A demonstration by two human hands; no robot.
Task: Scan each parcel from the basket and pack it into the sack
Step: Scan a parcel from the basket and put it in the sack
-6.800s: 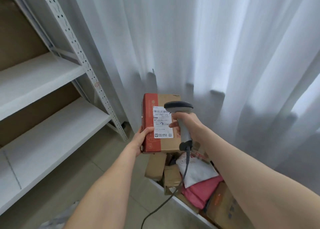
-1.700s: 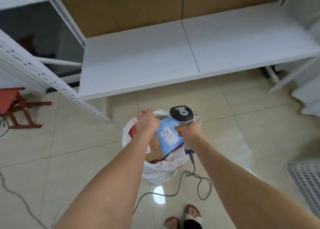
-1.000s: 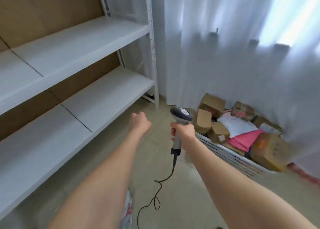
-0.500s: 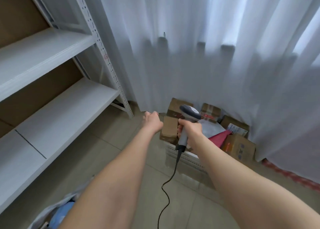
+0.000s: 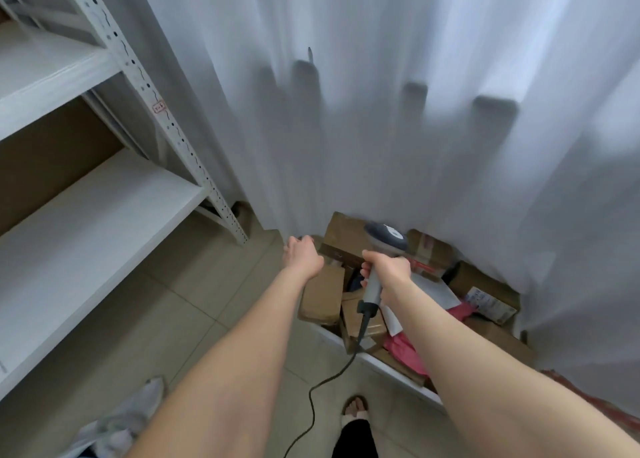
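Observation:
A white basket (image 5: 388,362) on the floor by the curtain holds several parcels: brown cardboard boxes (image 5: 320,298), a white mailer (image 5: 438,289) and a pink mailer (image 5: 405,350). My right hand (image 5: 386,270) grips the handle of a grey barcode scanner (image 5: 384,239) above the basket, its cable trailing to the floor. My left hand (image 5: 301,255) reaches over the basket's left end with fingers loosely curled, holding nothing. The sack (image 5: 117,426) shows only as a white edge at the bottom left.
White metal shelving (image 5: 90,222) stands on the left with a perforated upright (image 5: 166,122). A white curtain (image 5: 381,94) hangs behind the basket. My sandalled foot (image 5: 355,412) stands on the tiled floor near the scanner cable (image 5: 322,388).
My view has swung from the sack to the basket and moved closer. My left hand, having left the parcel in the sack, now reaches over the boxes. The scanner stays in my right hand.

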